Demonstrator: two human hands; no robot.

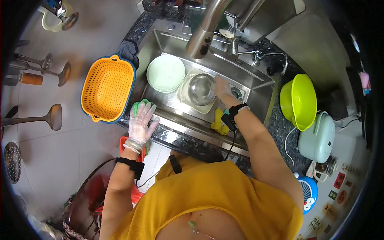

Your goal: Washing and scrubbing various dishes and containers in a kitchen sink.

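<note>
My left hand (140,122), in a clear plastic glove, lies over a green cloth (143,104) at the sink's front left edge. Its fingers are extended and apart, with the cloth under the fingertips. Inside the steel sink (162,103), my gloved right hand (222,87) grips the right side of a round clear bowl (201,90), probably glass. That bowl sits over a pale rectangular container (206,108). To its left are stacked pale green plates (166,73). A yellow cloth (220,122) lies below my right wrist, near the drain (237,93).
An orange colander in a blue basin (108,88) stands left of the sink. The faucet (201,40) overhangs the sink's back. On the right counter are a lime-green basin (300,102) and a pale green appliance (317,139). Ladles and a spatula (54,117) hang at the left wall.
</note>
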